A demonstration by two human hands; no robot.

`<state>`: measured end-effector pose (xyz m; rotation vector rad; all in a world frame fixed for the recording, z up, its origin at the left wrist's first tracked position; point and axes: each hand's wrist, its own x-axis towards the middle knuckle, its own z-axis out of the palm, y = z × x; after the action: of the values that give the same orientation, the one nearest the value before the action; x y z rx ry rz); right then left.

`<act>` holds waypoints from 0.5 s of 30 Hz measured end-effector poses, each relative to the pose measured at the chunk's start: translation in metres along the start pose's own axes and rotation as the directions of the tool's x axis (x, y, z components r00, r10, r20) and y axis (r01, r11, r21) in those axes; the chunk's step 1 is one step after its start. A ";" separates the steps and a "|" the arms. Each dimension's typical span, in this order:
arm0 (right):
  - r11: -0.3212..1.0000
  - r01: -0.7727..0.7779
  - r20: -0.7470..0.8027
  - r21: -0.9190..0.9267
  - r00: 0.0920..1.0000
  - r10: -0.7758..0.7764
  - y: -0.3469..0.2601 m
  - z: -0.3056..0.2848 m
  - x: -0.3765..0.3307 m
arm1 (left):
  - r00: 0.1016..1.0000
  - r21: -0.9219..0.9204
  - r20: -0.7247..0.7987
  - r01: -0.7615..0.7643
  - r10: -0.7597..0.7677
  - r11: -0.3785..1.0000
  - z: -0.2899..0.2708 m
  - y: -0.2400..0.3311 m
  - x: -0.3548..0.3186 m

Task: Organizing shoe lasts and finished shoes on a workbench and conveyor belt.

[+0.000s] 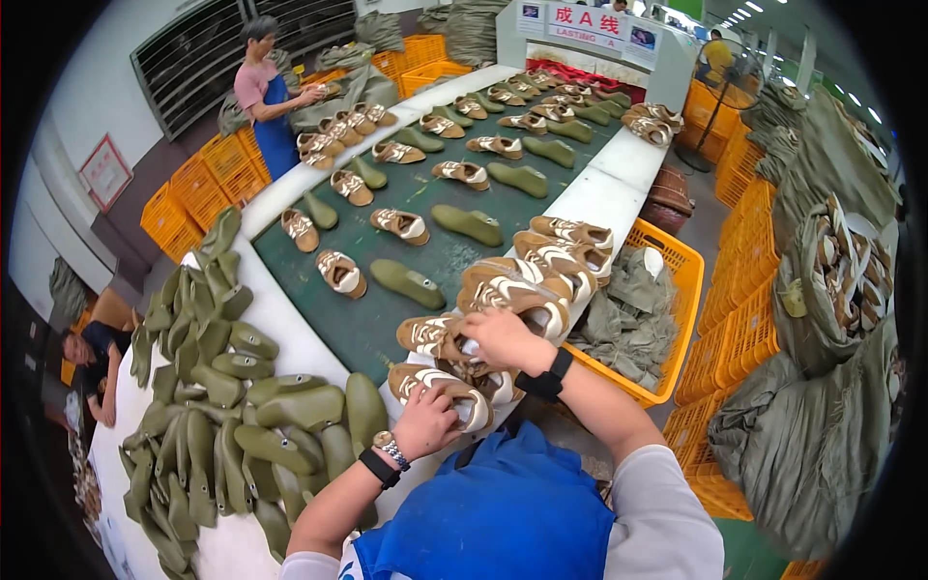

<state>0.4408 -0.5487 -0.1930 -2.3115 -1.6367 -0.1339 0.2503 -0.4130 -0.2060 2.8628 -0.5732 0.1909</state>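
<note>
My left hand [428, 422], with curled fingers, grips a brown shoe upper with white stripes [404, 380] at the near edge of the work table. Just right of it, my right hand [507, 340] bends over another brown-and-white upper [425, 335]. Its fingertips pinch at something whitish by that upper's opening, which I cannot make out. More uppers [517, 287] lie bunched beyond my right hand along the table's white border. Left of my left hand lies a large heap of olive-green shoe lasts [290, 406].
A dark green conveyor belt [333, 309] carries rows of uppers and lasts. At right stand a yellow crate [691, 319] of grey-green cloth, stacked yellow crates [739, 280] and bulging sacks [812, 425]. One person in a blue apron [275, 121] works at the far left; another person [97, 362] is at left.
</note>
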 end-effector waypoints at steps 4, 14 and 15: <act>0.966 0.039 0.416 -0.255 0.906 0.073 -0.013 0.021 0.003 | 0.993 0.078 0.094 0.060 -0.068 0.995 0.013 -0.002 -0.021; 0.969 -0.166 0.222 -0.181 0.953 0.205 -0.055 -0.032 -0.036 | 0.839 -0.063 -0.195 0.506 -0.508 0.860 0.008 -0.007 -0.056; 0.969 -0.182 0.308 -0.168 0.924 0.227 -0.054 -0.023 -0.044 | 0.772 -0.121 0.127 0.636 -0.623 0.763 0.004 -0.008 -0.055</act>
<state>0.3777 -0.5793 -0.1720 -2.7115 -1.5524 0.2008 0.2038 -0.3867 -0.2206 2.7291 0.3771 -0.0820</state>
